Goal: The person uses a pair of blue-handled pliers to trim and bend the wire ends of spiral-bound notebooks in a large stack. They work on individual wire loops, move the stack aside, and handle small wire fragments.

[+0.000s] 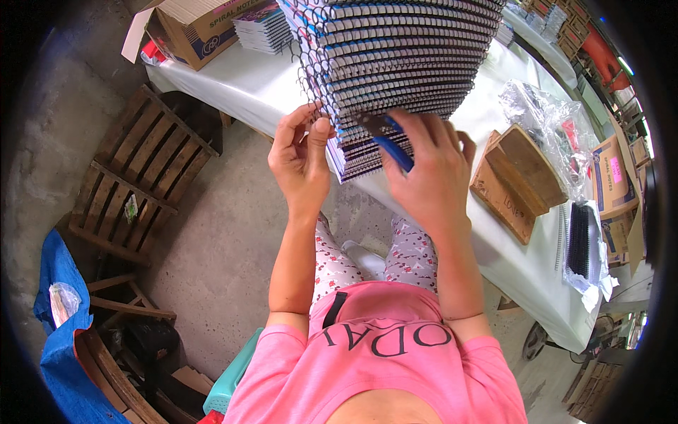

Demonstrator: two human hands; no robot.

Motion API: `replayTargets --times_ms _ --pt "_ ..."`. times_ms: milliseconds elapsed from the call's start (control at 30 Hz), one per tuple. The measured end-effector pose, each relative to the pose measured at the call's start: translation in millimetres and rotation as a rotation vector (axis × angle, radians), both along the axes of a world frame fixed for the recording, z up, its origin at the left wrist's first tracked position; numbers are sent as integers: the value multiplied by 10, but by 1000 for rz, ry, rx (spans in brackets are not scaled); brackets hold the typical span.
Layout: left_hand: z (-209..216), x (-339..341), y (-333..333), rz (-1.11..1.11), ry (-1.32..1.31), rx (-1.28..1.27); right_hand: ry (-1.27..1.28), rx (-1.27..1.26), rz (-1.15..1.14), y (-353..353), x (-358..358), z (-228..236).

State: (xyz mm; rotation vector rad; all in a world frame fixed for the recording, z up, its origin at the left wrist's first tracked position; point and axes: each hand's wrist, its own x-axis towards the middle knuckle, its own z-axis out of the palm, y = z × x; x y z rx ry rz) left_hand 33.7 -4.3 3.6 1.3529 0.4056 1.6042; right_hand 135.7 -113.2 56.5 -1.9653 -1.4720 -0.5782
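Note:
A tall stack of spiral notebooks (406, 67) stands at the table's near edge, with rows of dark coil bindings facing me. Loose coil ends stick out along its left side. At the lower left corner of the stack, my left hand (302, 162) is closed in a pinch on the end of a spiral coil. My right hand (432, 173) grips a pair of blue-handled pliers (397, 152). Their dark jaws lie against the lower coils, just right of my left fingertips. Whether the jaws hold a coil, I cannot tell.
On the white-covered table (261, 85) are an open carton (194, 39) and a smaller notebook pile (263, 32) at the left. A wooden stand (519, 180), clear plastic wrapping (551, 124) and a bundle of black coils (580, 240) lie right. A slatted wooden chair (141, 169) stands left.

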Motion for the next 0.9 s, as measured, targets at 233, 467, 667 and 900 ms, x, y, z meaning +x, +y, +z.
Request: replayTargets --times_ms 233,467,667,900 --pt "-16 49 -42 37 -17 29 -48 -14 -78 85 -86 -11" --pt "-47 58 -43 320 163 294 -36 38 39 122 43 -95" --pt "-27 18 19 655 273 706 18 33 72 106 35 -106" --pt "147 -148 27 552 187 587 71 -40 48 95 44 -41"
